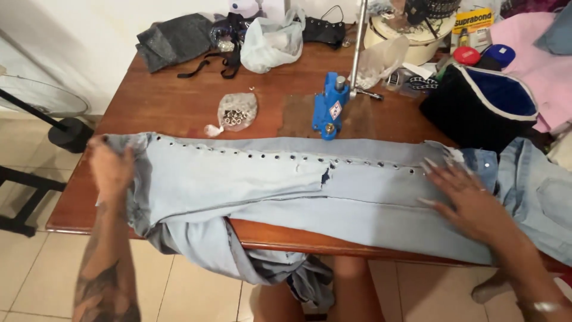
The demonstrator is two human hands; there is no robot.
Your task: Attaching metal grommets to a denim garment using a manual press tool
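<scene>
Pale blue jeans (286, 185) lie flat across a brown wooden table (173, 101), with a row of metal eyelets along the upper seam. My left hand (112, 168) grips the hem end of the leg at the left. At the right, my right hand (462, 194) presses flat on the denim near the waist, fingers spread. Part of the jeans hangs over the front edge of the table.
A blue hand press (329, 107) with a long metal lever stands behind the jeans. A small clear bag of metal eyelets (235, 113) lies left of it. A black and blue bag (485, 104), dark fabric (173, 39), plastic bags and a glue tube crowd the back. A fan base (70, 132) stands on the floor.
</scene>
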